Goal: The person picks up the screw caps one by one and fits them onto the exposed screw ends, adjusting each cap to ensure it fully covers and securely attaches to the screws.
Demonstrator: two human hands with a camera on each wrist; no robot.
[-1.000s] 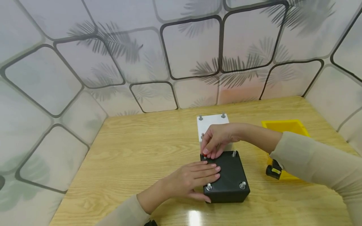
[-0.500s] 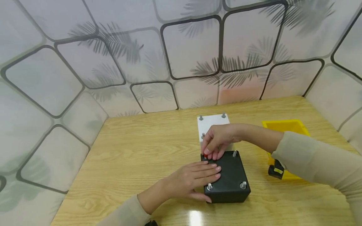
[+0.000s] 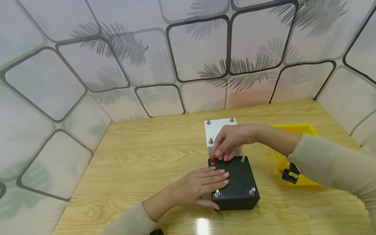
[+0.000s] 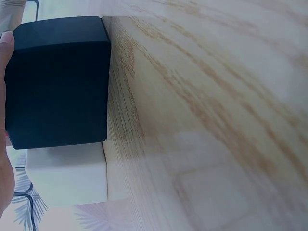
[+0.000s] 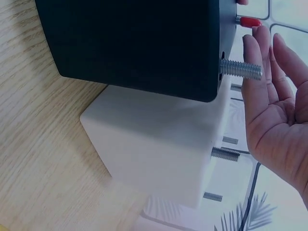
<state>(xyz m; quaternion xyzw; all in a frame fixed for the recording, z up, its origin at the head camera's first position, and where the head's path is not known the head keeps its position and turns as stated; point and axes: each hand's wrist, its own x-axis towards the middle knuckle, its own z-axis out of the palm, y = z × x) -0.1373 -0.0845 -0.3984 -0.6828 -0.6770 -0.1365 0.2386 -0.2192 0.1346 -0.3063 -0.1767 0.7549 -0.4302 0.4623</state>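
Black box (image 3: 240,178) seems steadied by our flat left hand (image 3: 201,183), our unclasped right hand (image 3: 230,140) beside its ten-o'clock red cap (image 3: 213,160).

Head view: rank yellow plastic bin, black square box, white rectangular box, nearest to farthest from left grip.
1. Black square box: touched by the left grip.
2. White rectangular box: behind the black one.
3. Yellow plastic bin: off to the right.

A white box (image 3: 218,126) with metal screws (image 3: 210,141) poking up sits on a wooden table (image 3: 147,156) — a yellow tub (image 3: 293,129) stands to its right. Behind them is a pale wall (image 3: 202,94) with rounded squares (image 3: 199,49) — and gray leaves (image 3: 324,18).
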